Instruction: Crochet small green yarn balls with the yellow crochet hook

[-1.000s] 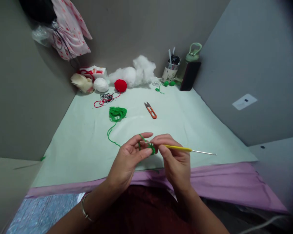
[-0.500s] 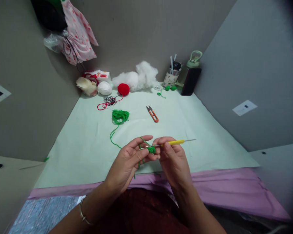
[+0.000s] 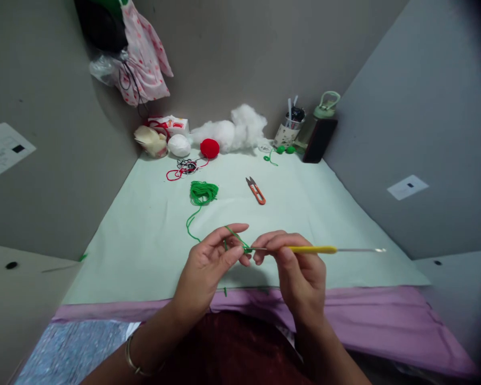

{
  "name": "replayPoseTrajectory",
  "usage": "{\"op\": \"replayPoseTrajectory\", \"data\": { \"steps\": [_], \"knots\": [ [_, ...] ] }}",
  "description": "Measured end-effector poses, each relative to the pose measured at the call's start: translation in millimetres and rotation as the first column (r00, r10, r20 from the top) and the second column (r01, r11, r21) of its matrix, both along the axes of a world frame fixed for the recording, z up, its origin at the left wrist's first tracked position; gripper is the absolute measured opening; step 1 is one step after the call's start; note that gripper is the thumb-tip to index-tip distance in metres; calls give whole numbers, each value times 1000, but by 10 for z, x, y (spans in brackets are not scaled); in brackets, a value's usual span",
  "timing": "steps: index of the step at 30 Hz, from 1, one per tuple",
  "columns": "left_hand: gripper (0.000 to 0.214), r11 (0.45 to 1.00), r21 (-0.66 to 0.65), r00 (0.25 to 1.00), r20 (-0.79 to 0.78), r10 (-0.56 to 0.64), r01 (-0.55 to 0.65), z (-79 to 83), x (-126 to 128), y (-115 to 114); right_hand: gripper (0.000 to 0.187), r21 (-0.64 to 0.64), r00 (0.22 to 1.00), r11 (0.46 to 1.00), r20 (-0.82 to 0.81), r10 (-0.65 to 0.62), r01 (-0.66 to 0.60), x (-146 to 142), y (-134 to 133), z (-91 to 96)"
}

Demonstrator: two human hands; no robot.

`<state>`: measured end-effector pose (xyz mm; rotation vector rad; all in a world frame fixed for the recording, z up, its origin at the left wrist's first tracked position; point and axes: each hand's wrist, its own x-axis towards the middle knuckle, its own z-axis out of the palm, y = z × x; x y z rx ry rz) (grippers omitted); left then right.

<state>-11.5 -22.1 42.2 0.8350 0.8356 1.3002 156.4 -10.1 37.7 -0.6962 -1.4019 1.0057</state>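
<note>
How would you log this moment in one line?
left hand: pinching green stitched piece | right hand: holding yellow-handled hook | beyond: green yarn bundle, orange snips

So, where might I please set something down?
Bare pale green cloth lies between orange metal snips and grey right wall, and left of looped green yarn; the back is crowded, from round white ball to flat black phone.

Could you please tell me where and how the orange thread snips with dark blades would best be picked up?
I'd grip the orange thread snips by their looped handle, probably from the near right: they lie slanted on the pale green cloth, handle toward the person, dark pointed blades facing away and left.
</note>
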Motion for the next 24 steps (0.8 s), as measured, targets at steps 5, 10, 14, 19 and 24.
{"op": "replayPoseTrajectory", "data": {
  "steps": [5,10,14,19,24],
  "knots": [
    [25,993,33,984,-137,114,-111,45,15,-15,26,333,931,940,315,-183,72,38,-83,-22],
    [43,990,-18,984,-119,135,-138,55,58,-20,36,603,781,795,465,-417,66,62,-73,-114],
    [62,976,-196,982,184,-53,89,56,47,21,48,660,745,746,451,-492,93,45,-50,-129],
    [52,959,-236,954,288,-84,156,111,3,65,25,216,966,956,123,-229,199,26,-34,-50],
    [48,982,-167,986,154,-61,86,96,27,47,18,7,996,997,-51,-77,78,-26,8,-40]
  ]
}}
